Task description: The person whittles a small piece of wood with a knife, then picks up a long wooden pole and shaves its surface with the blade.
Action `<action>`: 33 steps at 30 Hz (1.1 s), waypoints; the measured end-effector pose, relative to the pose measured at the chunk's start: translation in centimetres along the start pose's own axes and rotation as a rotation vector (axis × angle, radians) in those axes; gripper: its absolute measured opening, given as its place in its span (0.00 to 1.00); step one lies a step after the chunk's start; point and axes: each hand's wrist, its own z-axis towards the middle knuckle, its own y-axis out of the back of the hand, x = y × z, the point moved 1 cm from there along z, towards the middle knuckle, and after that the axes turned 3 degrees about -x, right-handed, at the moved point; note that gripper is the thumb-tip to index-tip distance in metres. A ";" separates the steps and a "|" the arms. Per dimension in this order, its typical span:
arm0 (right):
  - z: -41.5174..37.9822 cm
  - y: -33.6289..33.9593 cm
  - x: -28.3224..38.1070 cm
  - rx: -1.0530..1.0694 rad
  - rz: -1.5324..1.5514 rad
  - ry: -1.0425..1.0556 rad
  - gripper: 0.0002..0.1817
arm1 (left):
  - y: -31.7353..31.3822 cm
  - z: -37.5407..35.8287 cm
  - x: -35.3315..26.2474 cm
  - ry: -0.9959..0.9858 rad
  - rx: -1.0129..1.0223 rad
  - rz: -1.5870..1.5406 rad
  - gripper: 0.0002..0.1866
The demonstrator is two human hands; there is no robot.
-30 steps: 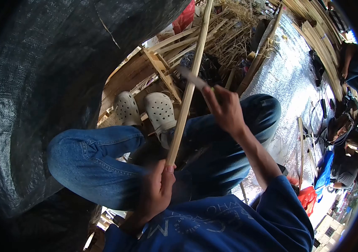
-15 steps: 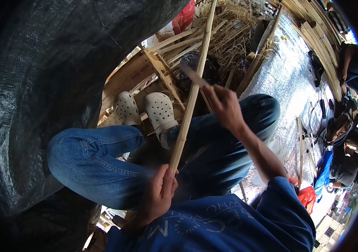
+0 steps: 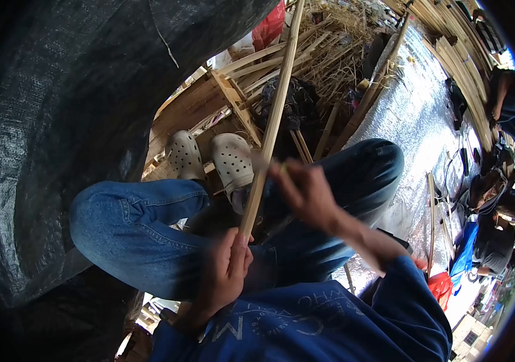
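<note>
A long, pale wooden strip (image 3: 276, 114) slants up from my lap past the top edge of the view. Around its lower end the fingers of my left hand (image 3: 228, 268) are wrapped, thumb along the top. My right hand (image 3: 308, 193) is closed on the handle of a knife, mostly hidden by the fingers. The knife's blade (image 3: 261, 164), blurred by motion, lies across the strip about midway between my left knee and the shoes. My crossed legs in blue jeans (image 3: 130, 232) are beneath the strip.
Light clogs (image 3: 231, 160) are on my feet, beside a wooden crate (image 3: 194, 114). Behind lie shavings and split strips (image 3: 336, 60). A dark tarp (image 3: 70, 120) hangs at the left. Silvery sheeting (image 3: 408, 102) and other people (image 3: 495, 244) are at the right.
My right hand and the knife have moved down along the strip, closer to my left hand. The strip has shifted slightly left, with my left hand still around its lower end.
</note>
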 end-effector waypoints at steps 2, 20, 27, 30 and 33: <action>-3.2 -1.3 1.7 0.259 0.014 0.013 0.17 | 0.3 0.3 1.0 -0.055 -0.001 0.007 0.16; -2.2 -1.4 0.5 0.221 0.005 -0.020 0.19 | 0.1 0.0 1.3 -0.062 -0.033 0.100 0.13; 2.2 1.0 -1.3 -0.162 0.037 -0.248 0.25 | 0.2 -0.5 0.6 0.039 -0.009 -0.063 0.12; -0.7 -0.3 0.5 -0.010 0.104 -0.228 0.23 | 0.0 -0.1 0.9 0.043 0.022 -0.148 0.11; -3.7 -1.6 1.6 0.129 0.154 -0.194 0.20 | -0.6 0.6 1.1 -0.041 0.034 -0.064 0.09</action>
